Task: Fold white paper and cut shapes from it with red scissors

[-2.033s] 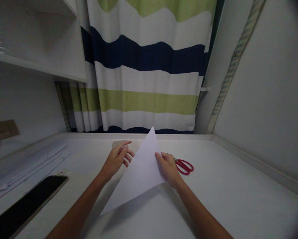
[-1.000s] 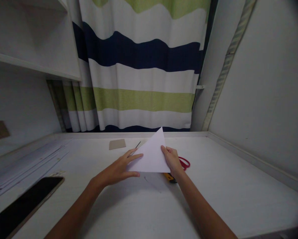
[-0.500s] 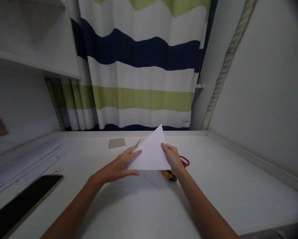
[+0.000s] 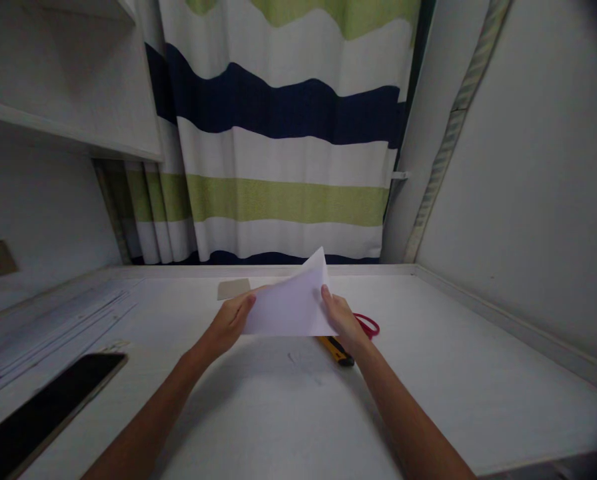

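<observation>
Paper [image 4: 291, 310] edges pinched by left hand [image 4: 227, 327] and right hand [image 4: 346, 323].

Scissors [image 4: 368, 325] lie right of knife [image 4: 336, 349], seemingly touching.

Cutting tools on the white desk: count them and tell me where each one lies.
2. The red-handled scissors lie just beyond the right hand, partly hidden by it. The yellow-and-black utility knife lies beneath the folded white paper sheet, near the right wrist. The sheet may hide others.
</observation>
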{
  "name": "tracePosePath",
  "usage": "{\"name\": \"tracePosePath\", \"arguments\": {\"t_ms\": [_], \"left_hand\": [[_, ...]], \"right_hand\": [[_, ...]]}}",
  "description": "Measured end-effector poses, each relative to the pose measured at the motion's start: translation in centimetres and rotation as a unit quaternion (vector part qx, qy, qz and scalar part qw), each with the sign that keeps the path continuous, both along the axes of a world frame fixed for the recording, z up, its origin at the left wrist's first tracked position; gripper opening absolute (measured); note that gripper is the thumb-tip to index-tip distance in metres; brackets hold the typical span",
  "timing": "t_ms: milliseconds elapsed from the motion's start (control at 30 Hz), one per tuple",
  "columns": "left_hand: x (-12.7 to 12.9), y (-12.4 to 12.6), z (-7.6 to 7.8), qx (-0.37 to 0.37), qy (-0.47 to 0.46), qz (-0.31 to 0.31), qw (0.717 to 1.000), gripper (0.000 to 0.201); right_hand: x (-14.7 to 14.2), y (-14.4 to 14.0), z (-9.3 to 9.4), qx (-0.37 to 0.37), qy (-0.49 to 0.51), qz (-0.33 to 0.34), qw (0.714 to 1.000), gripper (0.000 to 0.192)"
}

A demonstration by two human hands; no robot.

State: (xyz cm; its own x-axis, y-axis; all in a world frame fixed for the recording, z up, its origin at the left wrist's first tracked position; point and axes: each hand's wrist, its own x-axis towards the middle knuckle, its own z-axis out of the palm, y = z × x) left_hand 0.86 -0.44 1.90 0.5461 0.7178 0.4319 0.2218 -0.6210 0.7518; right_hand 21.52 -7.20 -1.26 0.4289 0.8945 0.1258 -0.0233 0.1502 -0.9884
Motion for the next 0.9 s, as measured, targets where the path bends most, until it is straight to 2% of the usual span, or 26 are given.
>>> {"name": "tracePosePath", "arguments": {"t_ms": [67, 133, 200, 267, 333, 433, 600, 667, 900], "left_hand": [[-0.2, 0.0, 0.4, -0.113, -0.055, 0.036, 0.991, 0.049], [-0.4, 0.1, 0.8, -0.217, -0.118, 0.05, 0.968, 0.048], [-0.5, 0.2, 1.1, -0.29, -0.167, 0.049, 0.941, 0.041], [-0.7, 0.5, 1.3, -0.33, -0.194, 0.038, 0.923, 0.032], [-0.9, 0.8, 1.3, -0.333, -0.212, 0.012, 0.919, 0.025], [-1.2, 1.3, 1.2, -0.308, -0.227, -0.023, 0.924, 0.026], [-1.5, 1.5, 1.2, -0.297, -0.176, 0.041, 0.938, 0.03], [-1.6, 1.3, 1.3, -0.295, -0.151, 0.046, 0.942, 0.031], [-1.7, 1.0, 1.4, -0.273, -0.128, 0.004, 0.954, 0.032]], "right_hand": [[0.0, -0.1, -0.1, 0.015, 0.015, 0.028, 0.999, 0.033], [0.0, -0.3, 0.1, 0.027, 0.048, 0.058, 0.997, 0.029], [0.0, -0.5, 0.4, 0.031, 0.079, 0.09, 0.992, 0.025], [0.2, -0.7, 0.7, 0.033, 0.093, 0.118, 0.988, 0.024], [0.4, -0.9, 0.8, 0.032, 0.089, 0.136, 0.986, 0.023], [0.7, -0.9, 0.7, 0.018, 0.065, 0.162, 0.984, 0.022], [0.6, -1.1, 0.5, -0.014, 0.012, 0.219, 0.976, 0.021], [0.5, -1.3, 0.7, -0.016, 0.01, 0.212, 0.977, 0.024], [0.7, -1.3, 1.3, 0.034, 0.025, 0.182, 0.982, 0.03]]}}
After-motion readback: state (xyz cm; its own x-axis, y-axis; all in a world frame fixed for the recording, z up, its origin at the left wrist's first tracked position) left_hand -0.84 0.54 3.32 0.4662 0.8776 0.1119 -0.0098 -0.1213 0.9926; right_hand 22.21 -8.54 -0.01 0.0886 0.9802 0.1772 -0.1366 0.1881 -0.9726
